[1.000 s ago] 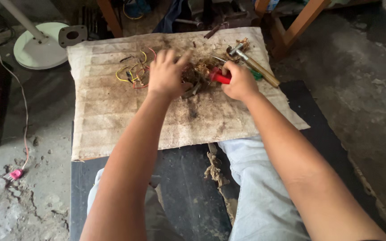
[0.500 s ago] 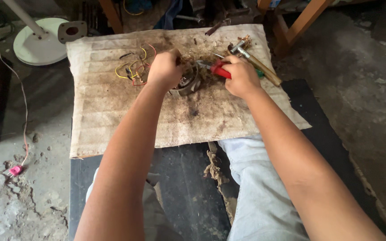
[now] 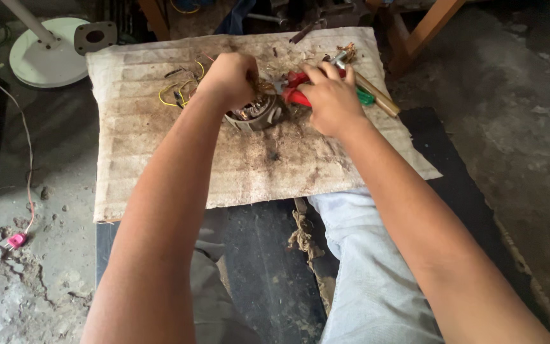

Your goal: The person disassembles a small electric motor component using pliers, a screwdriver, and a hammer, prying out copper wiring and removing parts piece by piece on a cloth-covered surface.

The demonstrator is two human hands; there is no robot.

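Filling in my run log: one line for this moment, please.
left hand: gripping motor winding | right hand: holding red-handled pliers | surface: dirty cardboard

One motor stator (image 3: pixel 256 114), one red-handled pliers (image 3: pixel 295 88), two hands.

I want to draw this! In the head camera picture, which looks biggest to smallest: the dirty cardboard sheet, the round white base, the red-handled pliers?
1. Dirty cardboard sheet, by far the biggest.
2. Round white base.
3. Red-handled pliers, partly hidden by the right hand.
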